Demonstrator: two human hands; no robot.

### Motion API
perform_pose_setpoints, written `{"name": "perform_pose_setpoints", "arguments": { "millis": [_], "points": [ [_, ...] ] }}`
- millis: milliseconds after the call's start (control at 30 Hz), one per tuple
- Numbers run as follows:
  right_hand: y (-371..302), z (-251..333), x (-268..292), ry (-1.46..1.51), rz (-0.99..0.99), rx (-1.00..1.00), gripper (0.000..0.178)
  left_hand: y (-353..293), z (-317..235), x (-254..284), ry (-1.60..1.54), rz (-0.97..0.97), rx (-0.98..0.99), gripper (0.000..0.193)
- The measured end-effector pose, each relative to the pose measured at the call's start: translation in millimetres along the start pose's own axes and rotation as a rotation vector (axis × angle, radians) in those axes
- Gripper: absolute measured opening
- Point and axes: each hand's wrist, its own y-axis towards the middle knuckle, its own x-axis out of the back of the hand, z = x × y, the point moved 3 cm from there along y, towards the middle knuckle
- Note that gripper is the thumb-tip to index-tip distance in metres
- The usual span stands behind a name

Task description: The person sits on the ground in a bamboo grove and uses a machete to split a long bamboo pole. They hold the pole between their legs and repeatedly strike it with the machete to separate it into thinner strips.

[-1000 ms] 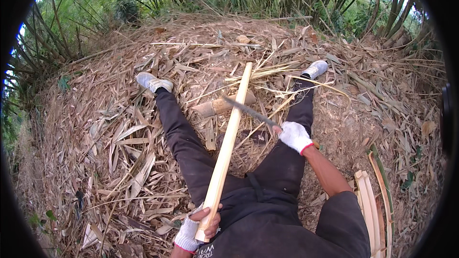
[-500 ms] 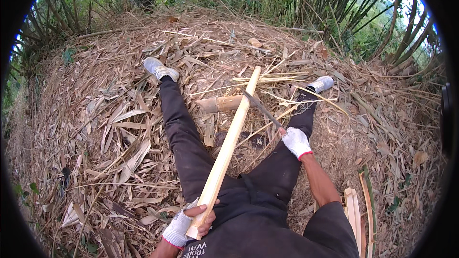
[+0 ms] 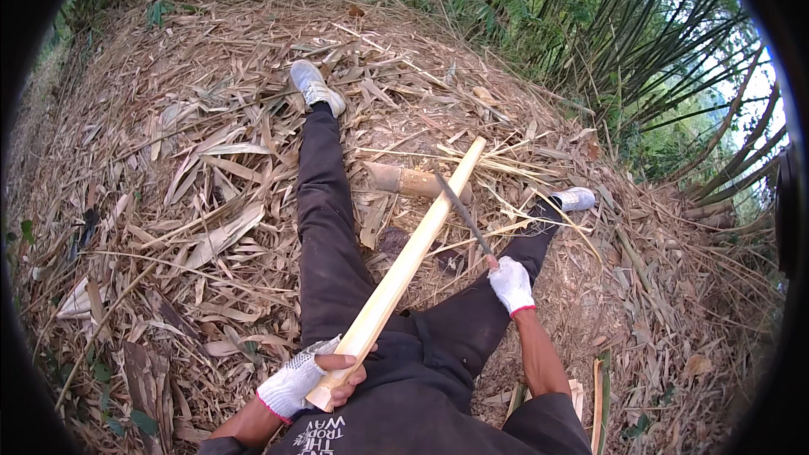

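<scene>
A long pale strip of split bamboo [image 3: 406, 268] slants from my lap up and away to the right. My left hand [image 3: 313, 376], in a white glove with bare fingertips and thumb, is closed around its near end. My right hand [image 3: 511, 285], gloved in white with a red cuff, grips the handle of a long dark knife [image 3: 463, 217]. Its blade crosses the strip near the far end, tip pointing away to the left. Beneath that far part lies a short bamboo section [image 3: 384, 177], partly hidden by the strip and blade.
My outstretched legs [image 3: 324, 194] flank the work. Thin pale shavings [image 3: 514, 170] lie around the strip's far end. More split bamboo pieces [image 3: 600, 400] are by my right side. Dry leaves [image 3: 227, 240] cover the ground, and bamboo clumps [image 3: 640, 42] stand beyond.
The view has turned, so the scene sits tilted clockwise. Relative to the strip, the blade lies slightly closer to me. Both hands keep their hold.
</scene>
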Motion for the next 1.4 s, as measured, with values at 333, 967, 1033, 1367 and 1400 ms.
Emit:
{"name": "perform_pose_setpoints", "arguments": {
  "millis": [333,967,1033,1367,1400],
  "points": [
    [7,14,8,-0.052,-0.033,0.123,0.054,-2,2,-10,0.202,-0.180,0.003,0.038],
    [-33,47,15,-0.124,0.017,0.594,0.041,-3,5,-17,0.566,-0.339,-0.097,0.012],
    [-25,41,14,-0.100,-0.041,0.532,0.044,-7,0,-23,0.598,-0.342,-0.063,0.012],
    [-30,57,7,-0.109,0.007,0.541,0.055,-6,5,-17,0.585,-0.327,-0.088,0.011],
    [-26,57,5,-0.101,-0.010,0.533,0.056,-7,4,-17,0.596,-0.327,-0.079,0.011]
  ]
}}
